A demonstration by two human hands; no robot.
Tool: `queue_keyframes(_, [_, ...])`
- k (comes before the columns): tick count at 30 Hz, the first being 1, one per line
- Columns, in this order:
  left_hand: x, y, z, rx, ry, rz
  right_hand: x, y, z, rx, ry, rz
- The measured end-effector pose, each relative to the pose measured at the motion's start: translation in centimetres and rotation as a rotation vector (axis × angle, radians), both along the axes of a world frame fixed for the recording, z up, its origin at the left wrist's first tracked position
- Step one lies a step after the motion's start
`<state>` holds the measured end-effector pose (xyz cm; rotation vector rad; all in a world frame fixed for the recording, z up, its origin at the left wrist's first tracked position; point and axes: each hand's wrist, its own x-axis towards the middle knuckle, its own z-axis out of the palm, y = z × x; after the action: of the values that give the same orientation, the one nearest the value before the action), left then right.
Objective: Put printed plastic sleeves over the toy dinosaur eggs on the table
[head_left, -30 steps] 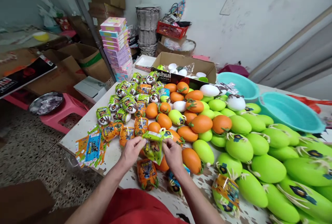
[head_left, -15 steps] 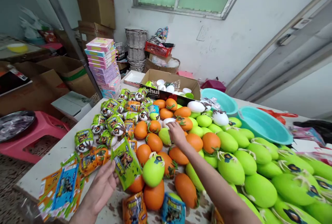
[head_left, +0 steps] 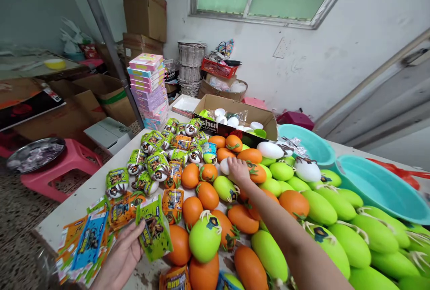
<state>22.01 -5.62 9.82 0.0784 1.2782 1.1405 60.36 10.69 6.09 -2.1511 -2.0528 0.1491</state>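
My left hand [head_left: 126, 247] pinches a flat green printed wrapper [head_left: 153, 229] by its left edge, in front of the orange eggs. My right hand [head_left: 239, 171] reaches in among the toy eggs, its fingers closed against the right side of a white egg [head_left: 224, 166]; the fingertips are partly hidden. Just below that hand lies a lime egg [head_left: 224, 188] with a dark patch and pale strings. Orange eggs [head_left: 207, 195] with green strings surround it, and one lime egg [head_left: 204, 238] rests on top of orange ones near the wrapper.
Wrapped eggs [head_left: 157, 166] cluster at the left, behind a pile of flat wrappers [head_left: 88, 240]. Many lime eggs [head_left: 379, 238] cover the right side. A cardboard box [head_left: 255, 106] of half shells and two turquoise basins [head_left: 379, 191] stand at the back. A pink stool [head_left: 74, 160] is left of the table.
My view has swung left. The right hand has moved slightly away from me onto the white egg, uncovering the lime egg below. The left hand still holds the green wrapper, now slightly lower.
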Motion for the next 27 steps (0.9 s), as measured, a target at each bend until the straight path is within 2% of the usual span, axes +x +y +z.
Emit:
queue_keyframes(3, [-0.3,0.9,0.3,0.048,0.008,-0.065,0.4,-1.9,2.9,0.07,0.147,-0.036])
queue_keyframes(4, [-0.4,1.1,0.6,0.059,0.022,-0.086,0.4,-3.1,3.7,0.08,0.31,-0.045])
queue_keyframes(6, [-0.1,1.5,1.2,0.076,0.062,-0.12,-0.2,-6.4,4.8,0.055,0.81,-0.05])
queue_keyframes(9, [1.1,1.6,2.8,0.098,0.12,-0.174,-2.3,-12.6,5.1,-0.044,1.566,-0.081])
queue_keyframes(12, [2.5,1.6,5.1,0.178,0.133,-0.31,-5.6,-18.4,4.6,-0.137,2.029,-0.21])
queue_keyframes(15, [3.5,1.5,7.1,0.291,0.157,-0.555,-9.1,-22.3,4.0,-0.231,2.37,-0.314])
queue_keyframes(18, [3.9,1.4,8.3,0.344,0.232,-0.758,-12.0,-24.0,3.2,-0.345,2.501,-0.406])
queue_keyframes(22, [3.5,1.0,8.7,0.283,0.276,-0.914,-14.6,-24.4,3.0,-0.525,2.415,-0.561])
queue_keyframes(27, [2.1,0.8,8.7,0.261,0.237,-0.996,-15.6,-24.9,3.7,-0.837,2.358,-0.528])
